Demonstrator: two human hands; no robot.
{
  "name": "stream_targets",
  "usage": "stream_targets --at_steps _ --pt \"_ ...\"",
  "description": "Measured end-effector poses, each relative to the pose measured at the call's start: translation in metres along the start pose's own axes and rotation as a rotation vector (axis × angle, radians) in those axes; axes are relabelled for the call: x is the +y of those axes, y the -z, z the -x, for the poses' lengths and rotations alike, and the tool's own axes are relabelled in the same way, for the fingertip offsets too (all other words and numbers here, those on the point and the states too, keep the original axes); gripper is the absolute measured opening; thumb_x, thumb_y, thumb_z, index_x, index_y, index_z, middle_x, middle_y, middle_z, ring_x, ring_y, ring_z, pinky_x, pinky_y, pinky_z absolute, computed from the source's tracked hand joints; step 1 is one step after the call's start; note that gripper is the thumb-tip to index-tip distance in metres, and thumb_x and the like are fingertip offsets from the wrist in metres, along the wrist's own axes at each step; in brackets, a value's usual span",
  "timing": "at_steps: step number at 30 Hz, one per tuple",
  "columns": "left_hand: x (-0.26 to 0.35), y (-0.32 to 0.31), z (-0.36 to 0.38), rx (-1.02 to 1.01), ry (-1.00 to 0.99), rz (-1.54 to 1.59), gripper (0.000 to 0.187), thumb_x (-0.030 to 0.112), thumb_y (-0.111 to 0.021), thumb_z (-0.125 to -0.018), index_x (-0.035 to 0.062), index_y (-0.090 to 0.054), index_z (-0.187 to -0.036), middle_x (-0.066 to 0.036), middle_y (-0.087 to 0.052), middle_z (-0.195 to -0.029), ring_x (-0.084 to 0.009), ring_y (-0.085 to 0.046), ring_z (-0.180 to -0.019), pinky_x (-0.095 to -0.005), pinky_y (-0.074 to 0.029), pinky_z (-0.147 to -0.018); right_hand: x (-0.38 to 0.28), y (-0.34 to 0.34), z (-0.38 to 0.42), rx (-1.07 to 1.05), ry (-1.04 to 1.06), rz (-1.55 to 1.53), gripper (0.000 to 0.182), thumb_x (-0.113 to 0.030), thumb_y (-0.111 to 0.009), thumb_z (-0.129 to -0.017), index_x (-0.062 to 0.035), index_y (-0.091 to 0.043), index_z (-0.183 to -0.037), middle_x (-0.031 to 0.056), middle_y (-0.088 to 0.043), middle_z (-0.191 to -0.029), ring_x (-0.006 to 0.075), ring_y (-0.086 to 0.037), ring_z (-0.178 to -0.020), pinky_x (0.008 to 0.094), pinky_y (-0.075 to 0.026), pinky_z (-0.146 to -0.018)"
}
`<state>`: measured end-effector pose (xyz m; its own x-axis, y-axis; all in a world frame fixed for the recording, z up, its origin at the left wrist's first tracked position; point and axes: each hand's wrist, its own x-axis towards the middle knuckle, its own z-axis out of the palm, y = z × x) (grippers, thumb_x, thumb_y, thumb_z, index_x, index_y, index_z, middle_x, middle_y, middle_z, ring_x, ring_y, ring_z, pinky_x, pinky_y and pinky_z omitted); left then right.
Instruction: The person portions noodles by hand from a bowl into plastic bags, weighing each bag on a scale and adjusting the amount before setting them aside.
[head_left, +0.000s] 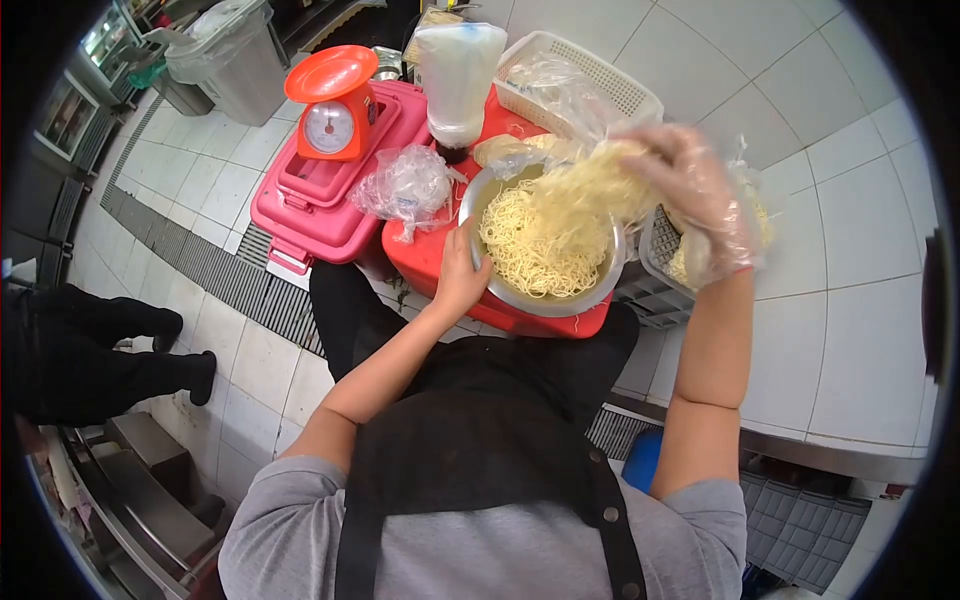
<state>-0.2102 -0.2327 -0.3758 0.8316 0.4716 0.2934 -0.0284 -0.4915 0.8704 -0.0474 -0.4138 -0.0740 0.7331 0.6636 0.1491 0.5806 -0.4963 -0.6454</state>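
Note:
A metal bowl point(612, 268) full of thin yellow noodles point(545, 245) rests on a red stool point(430, 262) in front of me. My left hand point(464, 275), bare, grips the bowl's left rim. My right hand point(690, 185), in a clear plastic glove, is raised over the bowl's right side with its fingers closed on a bunch of noodles. That bunch is blurred by motion and trails down into the bowl. A crumpled plastic bag point(408, 187) lies left of the bowl.
An orange scale point(328, 125) stands on a pink lidded box point(350, 222). Behind the bowl are a bagged container point(458, 85) and a white basket point(600, 70). A grey crate point(657, 245) with noodles sits right. Another person's legs point(110, 345) show left.

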Motion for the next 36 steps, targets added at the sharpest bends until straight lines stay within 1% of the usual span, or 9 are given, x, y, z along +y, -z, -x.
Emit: stream_targets --at_steps 4,7,12,17,19,23,29,30,36 --pt "-0.002 0.002 0.0 -0.003 -0.003 0.0 0.074 0.0 -0.066 -0.081 -0.0037 -0.036 -0.149 -0.027 -0.051 -0.127 -0.0442 -0.051 -0.122 -0.047 -0.043 -0.106 0.034 -0.035 -0.003 -0.134 -0.15 -0.171 0.028 -0.004 -0.07 -0.085 0.0007 -0.073 -0.112 0.0088 -0.073 -0.098 0.0126 -0.066 -0.079 0.0291 -0.056 -0.074" --pt "-0.001 0.001 -0.002 0.004 -0.016 -0.009 0.074 0.001 -0.066 -0.081 -0.0039 -0.036 -0.149 -0.027 -0.051 -0.127 -0.0441 -0.051 -0.122 -0.0471 -0.043 -0.107 0.103 -0.095 -0.012 -0.204 -0.222 0.006 0.05 -0.012 -0.08 -0.076 -0.0076 -0.07 -0.125 0.0157 -0.07 -0.12 0.0258 -0.069 -0.107 0.036 -0.055 -0.092" --pt "0.001 0.002 -0.001 0.007 0.008 0.001 0.073 0.002 -0.067 -0.082 -0.0043 -0.037 -0.148 -0.027 -0.052 -0.127 -0.044 -0.051 -0.123 -0.0471 -0.042 -0.107 0.156 -0.202 0.017 -0.25 -0.186 0.343 0.081 -0.036 -0.084 -0.071 -0.0218 -0.057 -0.146 0.025 -0.036 -0.16 0.042 -0.037 -0.147 0.0436 -0.036 -0.119" --pt "-0.002 0.005 -0.001 -0.001 -0.015 0.005 0.074 0.002 -0.068 -0.081 -0.005 -0.037 -0.148 -0.027 -0.052 -0.128 -0.0441 -0.051 -0.124 -0.0475 -0.042 -0.108 0.171 -0.165 0.007 -0.115 0.014 0.043 0.061 -0.026 -0.088 -0.072 -0.01 -0.068 -0.127 0.0183 -0.065 -0.125 0.0348 -0.061 -0.12 0.0402 -0.047 -0.106" --pt "-0.005 0.004 0.001 0.003 -0.023 -0.001 0.074 0.002 -0.068 -0.081 -0.0053 -0.037 -0.148 -0.027 -0.052 -0.129 -0.044 -0.051 -0.124 -0.0476 -0.042 -0.108 0.085 -0.113 0.006 -0.135 -0.149 0.264 0.056 -0.026 -0.088 -0.072 -0.0085 -0.07 -0.122 0.018 -0.064 -0.128 0.0301 -0.061 -0.121 0.039 -0.047 -0.105" --pt "-0.002 0.003 0.0 0.003 -0.016 -0.002 0.074 0.002 -0.068 -0.081 -0.0055 -0.037 -0.148 -0.027 -0.052 -0.128 -0.0443 -0.051 -0.123 -0.0475 -0.042 -0.108 0.053 -0.068 -0.001 0.13 -0.06 0.229 0.038 -0.031 -0.082 -0.08 -0.0007 -0.074 -0.101 0.0142 -0.075 -0.085 0.0249 -0.071 -0.076 0.035 -0.055 -0.074" --pt "-0.001 0.004 -0.001 -0.001 -0.024 -0.005 0.073 0.0 -0.066 -0.081 -0.0045 -0.037 -0.148 -0.027 -0.052 -0.127 -0.0446 -0.051 -0.122 -0.0474 -0.042 -0.107 0.076 -0.053 -0.005 0.371 -0.12 0.06 0.042 -0.03 -0.067 -0.092 -0.0032 -0.065 -0.124 0.0233 -0.07 -0.118 0.0368 -0.069 -0.107 0.0444 -0.053 -0.093" --pt "-0.001 0.004 -0.002 -0.001 -0.021 -0.001 0.072 0.0 -0.066 -0.081 -0.0042 -0.038 -0.147 -0.027 -0.052 -0.127 -0.0445 -0.051 -0.122 -0.0474 -0.042 -0.107 0.056 -0.055 -0.002 0.268 -0.104 0.12 0.037 -0.016 -0.06 -0.094 -0.0005 -0.063 -0.127 0.0133 -0.069 -0.12 0.0198 -0.064 -0.109 0.0329 -0.049 -0.097" --pt "-0.002 0.003 -0.003 0.014 -0.044 -0.014 0.072 0.0 -0.066 -0.081 -0.0037 -0.038 -0.147 -0.027 -0.052 -0.127 -0.0443 -0.052 -0.122 -0.0471 -0.043 -0.106 0.049 -0.056 0.002 -0.039 -0.029 -0.128 0.044 0.002 -0.062 -0.079 -0.002 -0.066 -0.122 0.0061 -0.066 -0.114 0.0147 -0.061 -0.107 0.0294 -0.048 -0.098"
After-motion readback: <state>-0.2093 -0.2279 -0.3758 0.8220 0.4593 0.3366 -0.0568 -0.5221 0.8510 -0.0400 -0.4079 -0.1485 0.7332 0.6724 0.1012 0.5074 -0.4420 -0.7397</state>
